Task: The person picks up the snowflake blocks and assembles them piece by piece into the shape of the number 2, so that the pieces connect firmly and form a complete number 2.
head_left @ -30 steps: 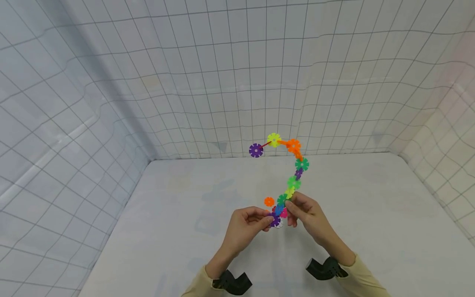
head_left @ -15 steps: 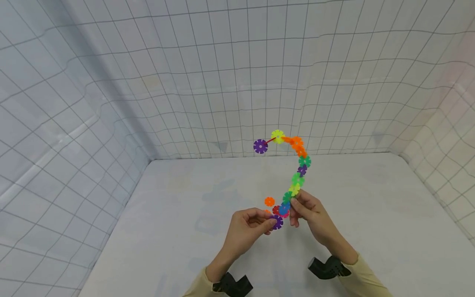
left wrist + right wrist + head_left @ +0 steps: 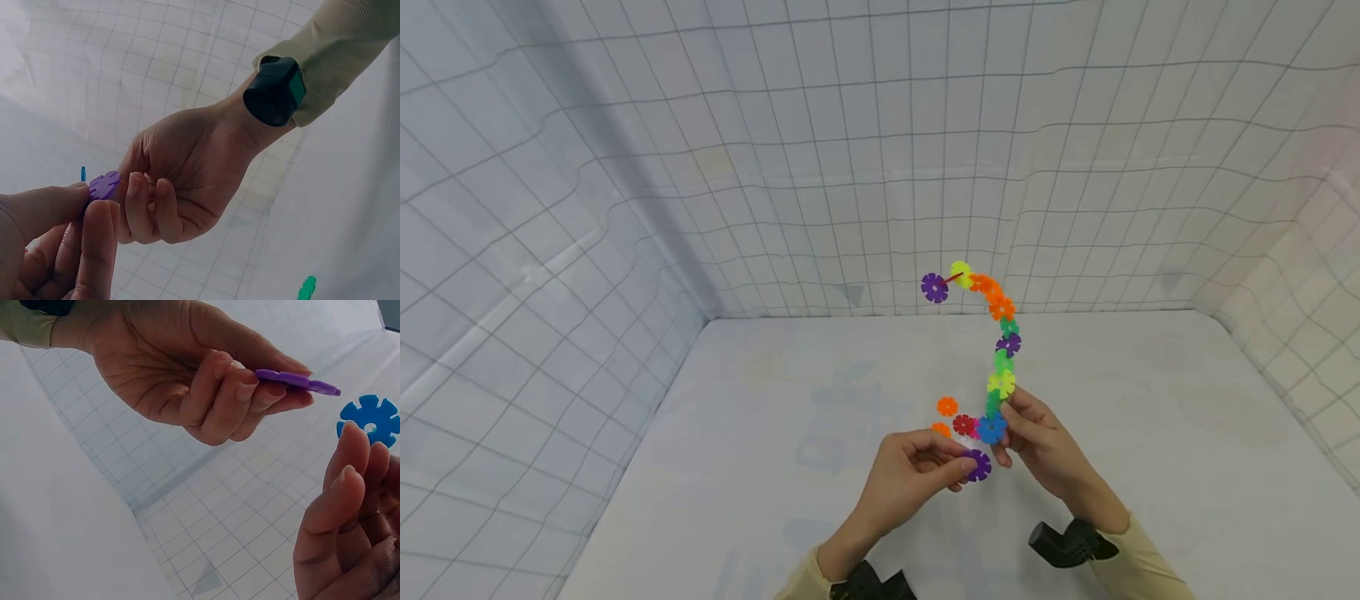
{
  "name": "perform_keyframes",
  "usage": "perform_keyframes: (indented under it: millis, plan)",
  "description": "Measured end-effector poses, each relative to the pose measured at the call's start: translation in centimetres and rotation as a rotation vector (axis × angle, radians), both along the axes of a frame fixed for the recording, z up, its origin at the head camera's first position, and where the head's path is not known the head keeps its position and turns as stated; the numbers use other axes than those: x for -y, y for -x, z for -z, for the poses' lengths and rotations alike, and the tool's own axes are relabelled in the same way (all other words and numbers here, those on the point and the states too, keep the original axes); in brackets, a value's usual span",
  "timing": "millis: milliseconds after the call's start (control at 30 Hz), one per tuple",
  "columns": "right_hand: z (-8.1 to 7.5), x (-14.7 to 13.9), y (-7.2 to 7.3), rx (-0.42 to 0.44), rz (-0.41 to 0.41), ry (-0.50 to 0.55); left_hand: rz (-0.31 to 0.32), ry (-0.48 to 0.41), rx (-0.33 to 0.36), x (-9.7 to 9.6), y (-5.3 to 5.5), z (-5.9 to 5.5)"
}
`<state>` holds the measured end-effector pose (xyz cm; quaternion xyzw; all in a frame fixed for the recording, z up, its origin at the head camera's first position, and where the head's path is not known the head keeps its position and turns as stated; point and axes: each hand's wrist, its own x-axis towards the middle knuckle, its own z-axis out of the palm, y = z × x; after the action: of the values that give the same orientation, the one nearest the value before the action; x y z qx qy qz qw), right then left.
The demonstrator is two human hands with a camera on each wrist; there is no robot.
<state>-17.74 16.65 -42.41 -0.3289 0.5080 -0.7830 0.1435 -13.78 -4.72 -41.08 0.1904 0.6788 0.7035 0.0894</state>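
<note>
My left hand pinches a single purple snowflake disc, a flat round plastic piece with notches, between thumb and fingers. My right hand grips a long curved chain of interlocked snowflake discs close to its lower end, at a dark green disc. The chain's end piece is a blue disc, just above the purple one in the head view. From the right wrist, the purple disc appears nearly edge-on, with a gap between it and the blue disc. Upward, the chain bends left to another purple disc.
On the white table, beyond my left hand, lie loose discs: an orange one, a second orange one, a red one and a pink one partly hidden behind the blue disc. Grid-patterned white sheets enclose the back and sides.
My left hand has shifted right and slightly down with the purple disc. My right hand has moved a little right, and the chain has turned so its blue end disc faces the head camera.
</note>
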Motion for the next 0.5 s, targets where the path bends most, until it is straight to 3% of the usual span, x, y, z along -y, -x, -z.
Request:
perform_keyframes:
  millis: [133, 500]
  plan:
    - [0.01, -0.15, -0.06, 0.002, -0.041, 0.035, 0.022, -0.023, -0.017, -0.19, -0.37, -0.09]
    - [-0.33, -0.22, -0.36, 0.064, -0.05, 0.011, 0.017, -0.028, -0.016, -0.15, -0.77, -0.25]
